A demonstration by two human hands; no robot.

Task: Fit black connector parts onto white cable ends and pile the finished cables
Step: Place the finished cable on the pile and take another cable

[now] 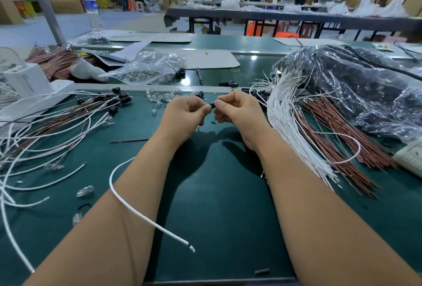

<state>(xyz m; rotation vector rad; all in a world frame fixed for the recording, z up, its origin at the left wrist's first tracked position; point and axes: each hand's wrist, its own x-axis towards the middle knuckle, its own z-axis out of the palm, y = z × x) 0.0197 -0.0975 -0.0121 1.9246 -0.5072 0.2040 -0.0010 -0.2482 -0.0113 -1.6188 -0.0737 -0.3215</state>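
Note:
My left hand [186, 112] and my right hand [237, 108] meet above the green mat, fingertips together on a small black connector part [212, 105]. Both hands pinch it. A white cable [137, 211] loops out from behind my left forearm and ends loose near the mat's front; whether its far end is in my left hand is hidden. A pile of cables with black connectors fitted [68, 121] lies at the left. A bundle of bare white cables [287, 123] fans out at the right, beside brown cables [335, 148].
Loose black connector parts [255, 94] lie behind my right hand. Clear plastic bits [159, 98] and a clear bag [146, 69] sit behind my left hand. A large plastic bag [365, 84] fills the right. A white box [25, 82] stands at the left. A water bottle [92, 9] stands far left.

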